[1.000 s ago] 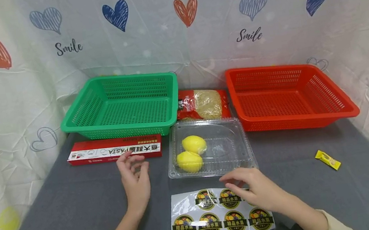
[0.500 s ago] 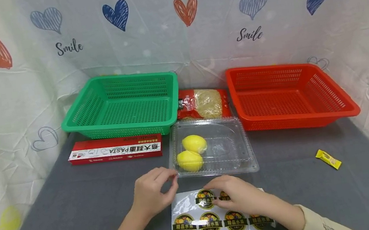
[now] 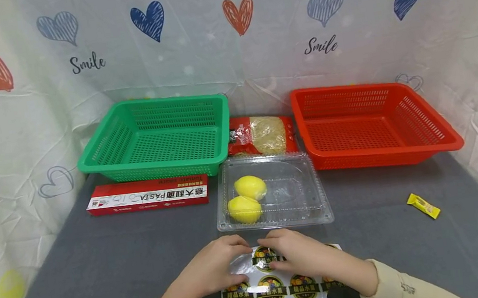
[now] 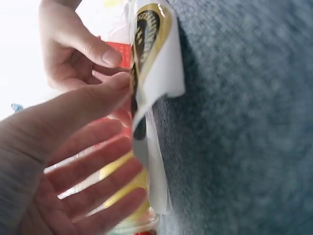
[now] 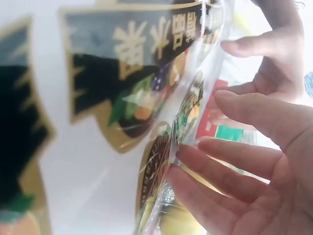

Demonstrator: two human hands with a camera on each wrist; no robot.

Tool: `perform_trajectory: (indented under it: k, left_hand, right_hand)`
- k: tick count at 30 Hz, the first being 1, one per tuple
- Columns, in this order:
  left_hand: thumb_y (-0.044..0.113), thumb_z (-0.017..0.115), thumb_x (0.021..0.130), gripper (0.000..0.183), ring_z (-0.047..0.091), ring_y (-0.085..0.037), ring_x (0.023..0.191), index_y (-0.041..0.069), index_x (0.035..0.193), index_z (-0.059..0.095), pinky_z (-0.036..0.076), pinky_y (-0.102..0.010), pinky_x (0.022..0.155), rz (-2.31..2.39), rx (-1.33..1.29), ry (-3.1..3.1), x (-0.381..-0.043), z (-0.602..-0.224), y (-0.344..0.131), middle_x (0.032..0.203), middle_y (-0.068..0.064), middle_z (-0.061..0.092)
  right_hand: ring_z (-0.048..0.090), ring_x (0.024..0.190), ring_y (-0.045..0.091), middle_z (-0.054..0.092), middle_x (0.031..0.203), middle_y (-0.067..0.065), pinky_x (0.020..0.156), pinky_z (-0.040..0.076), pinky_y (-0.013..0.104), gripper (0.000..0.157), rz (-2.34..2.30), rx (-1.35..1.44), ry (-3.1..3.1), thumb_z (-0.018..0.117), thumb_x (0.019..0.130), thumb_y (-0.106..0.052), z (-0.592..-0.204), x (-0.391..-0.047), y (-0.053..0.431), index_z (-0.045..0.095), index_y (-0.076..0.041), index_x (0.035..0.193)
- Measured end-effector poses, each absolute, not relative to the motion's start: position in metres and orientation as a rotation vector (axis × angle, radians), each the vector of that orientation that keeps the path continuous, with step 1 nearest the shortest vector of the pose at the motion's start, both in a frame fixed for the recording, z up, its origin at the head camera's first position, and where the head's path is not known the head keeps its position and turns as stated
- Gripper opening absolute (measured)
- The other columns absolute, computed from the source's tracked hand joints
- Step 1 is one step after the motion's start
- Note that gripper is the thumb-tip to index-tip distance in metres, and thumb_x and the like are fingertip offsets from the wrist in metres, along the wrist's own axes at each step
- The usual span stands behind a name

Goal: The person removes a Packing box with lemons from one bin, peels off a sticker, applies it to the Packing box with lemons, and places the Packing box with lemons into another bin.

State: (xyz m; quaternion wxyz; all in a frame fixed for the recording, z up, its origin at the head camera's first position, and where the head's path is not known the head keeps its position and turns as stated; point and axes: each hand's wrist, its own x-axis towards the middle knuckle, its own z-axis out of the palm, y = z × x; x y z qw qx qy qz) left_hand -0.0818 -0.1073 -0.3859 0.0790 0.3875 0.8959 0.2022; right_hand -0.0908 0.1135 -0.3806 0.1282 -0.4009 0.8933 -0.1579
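A glossy white sheet of round black-and-gold fruit stickers (image 3: 271,289) lies on the dark grey cloth in front of me. Over its left part is my left hand (image 3: 221,266), thumb and fingers apart above the stickers. My right hand (image 3: 301,252) is over the sheet's upper middle, facing the left one. In the left wrist view the left thumb (image 4: 93,100) is right at the sheet's curled edge, its fingers spread loosely. The right fingertips (image 5: 178,161) come right up to the sheet in the right wrist view, fingers extended.
Beyond the sheet sits a clear plastic box (image 3: 293,197) with two lemons (image 3: 248,201). A red pasta box (image 3: 146,195), green basket (image 3: 169,171), red basket (image 3: 373,156), red-and-clear food packet (image 3: 266,135) and small yellow packet (image 3: 423,205) stand around it.
My left hand has moved from near the pasta box, rightward and down, to over the sheet's left part. My right hand has shifted left over the sheet. The two hands are now close together.
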Motion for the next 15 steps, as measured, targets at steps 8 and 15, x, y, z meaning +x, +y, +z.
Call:
perform_trajectory:
  k: [8,15]
  left_hand:
    - [0.028,0.083,0.065,0.046,0.055,-0.015,0.091,0.011,0.106,0.068,0.049,-0.027,0.071,0.365,1.125,2.689,-0.084,-0.386,-0.099,0.100,0.001,0.058]
    - [0.030,0.083,0.063,0.042,0.053,-0.015,0.085,0.013,0.100,0.071,0.049,-0.027,0.069,0.238,1.108,2.704,-0.084,-0.385,-0.094,0.094,0.001,0.057]
  right_hand:
    - [0.046,0.069,0.004,0.055,0.086,-0.001,0.059,0.041,0.016,0.037,-0.385,-1.268,2.631,0.070,0.081,-0.022,-0.387,-0.095,0.108,0.064,-0.003,0.111]
    - [0.043,0.067,0.004,0.049,0.079,-0.005,0.060,0.041,0.019,0.027,-0.363,-1.256,2.637,0.073,0.078,-0.021,-0.389,-0.098,0.105,0.068,-0.008,0.100]
